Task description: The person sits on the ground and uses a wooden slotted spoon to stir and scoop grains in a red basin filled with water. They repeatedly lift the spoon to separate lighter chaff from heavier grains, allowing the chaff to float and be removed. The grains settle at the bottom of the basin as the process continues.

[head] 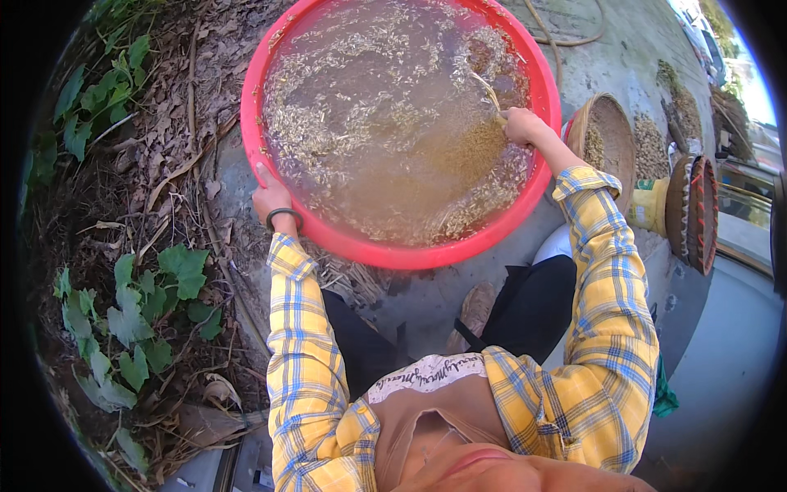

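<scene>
A round red plastic tub (393, 253) holds cloudy water with pale husks (356, 117) floating on it. A mass of yellowish-brown grain (470, 150) shows at the right side of the water. My left hand (272, 200), with a dark bangle at the wrist, grips the tub's left rim, thumb on top. Reaching over the right rim, my right hand (524, 127) is closed around a straw-coloured bundle of stalks (487, 91), perhaps a small whisk. Its lower end is unclear beside the grain.
On the right stand a woven basket (605, 138) with grain inside, a yellow bucket (648, 206) and another round basket (692, 212). A hose (572, 43) lies on the concrete beyond. Leafy vines (141, 307) and dry leaves (166, 111) cover the ground to the left.
</scene>
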The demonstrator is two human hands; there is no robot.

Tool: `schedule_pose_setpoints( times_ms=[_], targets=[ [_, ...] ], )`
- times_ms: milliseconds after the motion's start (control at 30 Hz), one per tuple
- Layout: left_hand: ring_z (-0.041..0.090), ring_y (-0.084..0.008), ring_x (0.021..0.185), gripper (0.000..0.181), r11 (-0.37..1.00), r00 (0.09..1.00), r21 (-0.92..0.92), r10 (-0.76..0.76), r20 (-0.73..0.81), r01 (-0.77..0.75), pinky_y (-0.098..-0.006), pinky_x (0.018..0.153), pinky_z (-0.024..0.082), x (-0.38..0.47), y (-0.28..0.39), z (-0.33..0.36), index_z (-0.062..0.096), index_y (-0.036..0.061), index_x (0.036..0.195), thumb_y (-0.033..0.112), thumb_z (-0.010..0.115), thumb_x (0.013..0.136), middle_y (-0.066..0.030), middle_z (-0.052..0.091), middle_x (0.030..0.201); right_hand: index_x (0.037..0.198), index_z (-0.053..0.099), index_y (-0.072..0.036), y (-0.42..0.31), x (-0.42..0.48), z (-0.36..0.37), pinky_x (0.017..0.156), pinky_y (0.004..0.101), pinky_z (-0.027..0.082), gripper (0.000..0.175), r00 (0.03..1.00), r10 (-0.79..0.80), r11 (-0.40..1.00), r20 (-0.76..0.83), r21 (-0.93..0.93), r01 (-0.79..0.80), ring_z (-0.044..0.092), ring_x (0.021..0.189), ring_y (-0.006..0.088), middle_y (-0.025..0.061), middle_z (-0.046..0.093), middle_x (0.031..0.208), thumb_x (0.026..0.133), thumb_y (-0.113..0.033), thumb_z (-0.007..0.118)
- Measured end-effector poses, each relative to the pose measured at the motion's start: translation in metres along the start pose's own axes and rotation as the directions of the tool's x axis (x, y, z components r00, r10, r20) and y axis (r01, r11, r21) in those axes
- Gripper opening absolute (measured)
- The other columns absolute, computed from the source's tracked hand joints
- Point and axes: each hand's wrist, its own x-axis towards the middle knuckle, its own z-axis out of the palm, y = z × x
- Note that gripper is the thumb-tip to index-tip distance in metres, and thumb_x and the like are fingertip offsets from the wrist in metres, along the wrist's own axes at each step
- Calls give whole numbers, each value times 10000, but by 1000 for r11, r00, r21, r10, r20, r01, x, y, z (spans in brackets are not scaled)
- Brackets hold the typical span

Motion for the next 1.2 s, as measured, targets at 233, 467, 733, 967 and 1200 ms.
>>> schedule_pose_setpoints(
  times_ms=[233,467,733,967,1200],
  targets=[
    [604,-467,895,836,999,1000,39,-3,15,2,-528,773,461,3,0,1,695,-6,932,704,260,863,-278,645,910,1161,584,-147,-22,-38,8,791,445,504,350,961,-220,975,-169,-23,219,634,916,349,187,651,981,815,-141,536],
    [605,-459,910,870,999,999,-26,36,30,-35,-504,797,461,1,0,1,680,-62,904,706,272,861,-301,636,892,1304,492,-154,-63,-118,-17,650,435,516,494,929,-229,954,-292,-257,155,660,750,306,148,664,806,814,-94,506],
    [612,-457,881,836,999,999,-29,26,25,-25,-511,773,467,3,-2,0,689,-39,896,692,285,868,-299,635,863,1415,348,-287,-77,-173,-55,546,409,502,696,851,-319,889,-417,-442,116,630,619,265,101,614,705,787,-44,520],
    [615,-457,855,832,999,999,-31,42,14,-42,-515,745,469,2,-3,-3,690,-37,887,692,288,867,-291,638,849,1393,379,-339,-78,-160,-96,524,365,511,659,677,-314,896,-666,-444,-21,641,635,233,95,586,728,813,-52,502],
    [603,-471,868,845,997,998,-53,57,22,-56,-517,758,461,4,-1,-1,681,-61,866,686,285,874,-308,627,842,1373,423,-205,-109,-46,-152,546,383,533,527,652,-283,874,-704,-470,-128,675,699,238,114,668,836,858,-103,480]
  ],
)
